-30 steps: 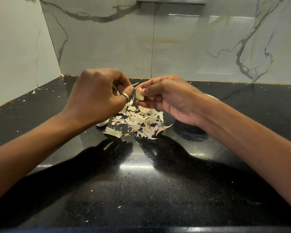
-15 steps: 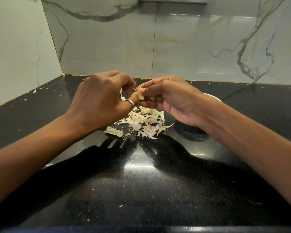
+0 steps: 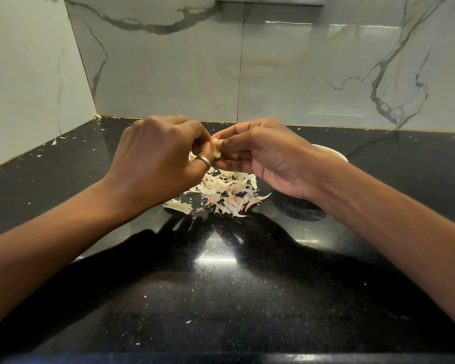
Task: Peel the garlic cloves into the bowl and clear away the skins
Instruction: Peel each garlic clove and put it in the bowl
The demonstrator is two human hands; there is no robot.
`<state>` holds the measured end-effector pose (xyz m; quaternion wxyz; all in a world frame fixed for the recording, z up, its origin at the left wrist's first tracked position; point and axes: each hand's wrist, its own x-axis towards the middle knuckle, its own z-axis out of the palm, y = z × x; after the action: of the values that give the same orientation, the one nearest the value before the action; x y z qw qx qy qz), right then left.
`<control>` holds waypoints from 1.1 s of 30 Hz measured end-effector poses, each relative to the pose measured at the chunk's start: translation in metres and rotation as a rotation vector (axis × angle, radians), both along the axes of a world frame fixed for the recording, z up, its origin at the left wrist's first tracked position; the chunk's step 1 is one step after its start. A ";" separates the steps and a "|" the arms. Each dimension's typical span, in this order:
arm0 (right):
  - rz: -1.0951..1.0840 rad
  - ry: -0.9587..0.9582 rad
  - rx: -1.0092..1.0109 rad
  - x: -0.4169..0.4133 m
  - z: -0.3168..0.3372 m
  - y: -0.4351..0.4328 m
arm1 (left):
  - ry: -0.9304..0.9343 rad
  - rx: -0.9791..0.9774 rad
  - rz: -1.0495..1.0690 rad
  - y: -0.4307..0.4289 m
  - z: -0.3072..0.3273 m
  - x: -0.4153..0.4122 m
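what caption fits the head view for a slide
Left hand and right hand pinch a clove above the skins on the counter; bowl behind the right wrist.

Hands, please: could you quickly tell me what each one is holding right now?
Left hand: closed, pinching the garlic clove.
Right hand: closed, holding the same garlic clove.

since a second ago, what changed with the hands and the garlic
The left hand moved right, closing the gap, and now pinches the garlic clove that the right hand holds. The right hand's grip, the pile of skins and the bowl stayed put.
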<state>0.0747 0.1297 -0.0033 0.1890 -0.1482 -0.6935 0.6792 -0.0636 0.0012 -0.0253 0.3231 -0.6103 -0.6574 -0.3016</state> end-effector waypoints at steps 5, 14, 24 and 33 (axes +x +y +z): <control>0.000 -0.007 0.011 -0.001 -0.001 -0.001 | 0.016 0.009 0.010 0.000 -0.001 0.000; 0.005 -0.014 0.013 0.001 0.001 -0.002 | -0.003 0.038 0.014 -0.002 0.006 -0.006; -0.062 -0.002 0.009 0.002 0.002 0.003 | -0.045 -0.009 -0.042 -0.002 0.007 -0.005; -0.078 0.002 -0.016 0.001 0.003 0.003 | -0.044 -0.025 -0.041 -0.001 0.006 -0.003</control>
<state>0.0757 0.1328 -0.0008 0.2150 -0.1758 -0.6817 0.6769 -0.0669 0.0000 -0.0190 0.2945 -0.6208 -0.6556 -0.3132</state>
